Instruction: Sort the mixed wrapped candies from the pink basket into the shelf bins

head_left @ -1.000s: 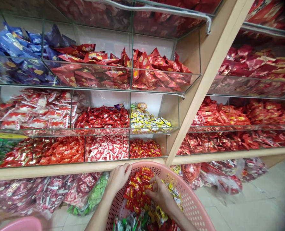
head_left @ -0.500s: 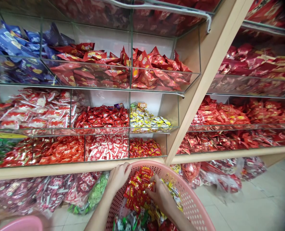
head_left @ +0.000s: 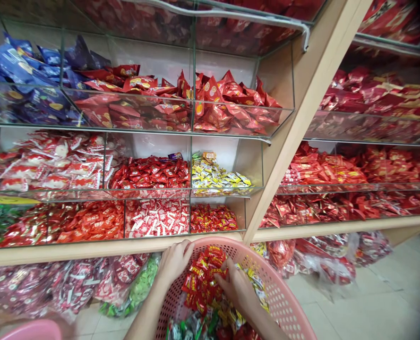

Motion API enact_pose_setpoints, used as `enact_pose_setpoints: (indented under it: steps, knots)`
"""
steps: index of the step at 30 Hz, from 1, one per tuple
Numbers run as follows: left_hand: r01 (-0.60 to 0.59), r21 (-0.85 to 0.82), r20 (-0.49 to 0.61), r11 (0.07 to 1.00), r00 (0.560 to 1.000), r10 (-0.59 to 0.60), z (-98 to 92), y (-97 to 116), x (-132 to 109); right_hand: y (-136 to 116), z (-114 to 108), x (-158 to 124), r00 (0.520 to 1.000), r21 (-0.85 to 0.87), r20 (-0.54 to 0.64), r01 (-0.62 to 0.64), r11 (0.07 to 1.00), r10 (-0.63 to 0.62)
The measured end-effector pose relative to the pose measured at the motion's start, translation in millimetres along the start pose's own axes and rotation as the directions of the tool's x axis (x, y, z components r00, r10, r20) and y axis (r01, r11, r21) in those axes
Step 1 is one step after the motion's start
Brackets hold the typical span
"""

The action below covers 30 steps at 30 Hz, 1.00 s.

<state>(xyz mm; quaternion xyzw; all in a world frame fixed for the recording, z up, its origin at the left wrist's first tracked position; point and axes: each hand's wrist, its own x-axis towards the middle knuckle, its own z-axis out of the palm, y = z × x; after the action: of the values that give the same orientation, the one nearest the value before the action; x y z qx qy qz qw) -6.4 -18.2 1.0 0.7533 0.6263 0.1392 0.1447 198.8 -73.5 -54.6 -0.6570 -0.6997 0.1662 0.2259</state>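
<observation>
pink basket (head_left: pixel 284 302): bottom cut off | red sweet packets (head_left: pixel 202 283): labels too small

No words, brand names or numbers can be read. The red packets (head_left: pixel 202 283) in the basket (head_left: pixel 284 293) show only blurred yellow print. Left of the wooden post (head_left: pixel 295 123), the shelf packets (head_left: pixel 227 97) carry round orange marks, and the yellow strip (head_left: pixel 7 199) on a shelf edge has tiny dark print, all too small to read.
</observation>
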Motion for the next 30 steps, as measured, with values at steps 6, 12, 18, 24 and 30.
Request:
enact_pose_setpoints:
  steps: [6, 12, 18, 24, 30]
  knots:
    - [0.008, -0.005, 0.000, 1.000, 1.000, -0.008, 0.6, 0, 0, 0, 3, -1, 0.999, -0.053, -0.028, 0.021, 0.998, -0.022]
    - [-0.016, -0.010, -0.014, 1.000, 1.000, 0.016, 1.0, -1, 0, -5, -9, 1, 0.998, -0.039, -0.068, 0.016, 0.999, -0.019]
    - [0.002, -0.028, -0.003, 1.000, 1.000, -0.002, 0.2, -1, -1, -31, -55, 41, 0.985, 0.050, -0.137, 0.117, 0.992, -0.109]
    - [-0.013, -0.026, -0.024, 1.000, 1.000, 0.013, 1.3, -1, -1, -61, -60, 118, 0.993, -0.120, 0.022, 0.117, 0.986, -0.115]
    - [-0.004, -0.015, -0.035, 1.000, 0.999, 0.003, 2.4, -3, -2, -72, -41, 153, 0.991, -0.264, 0.113, -0.036, 0.964, 0.068]
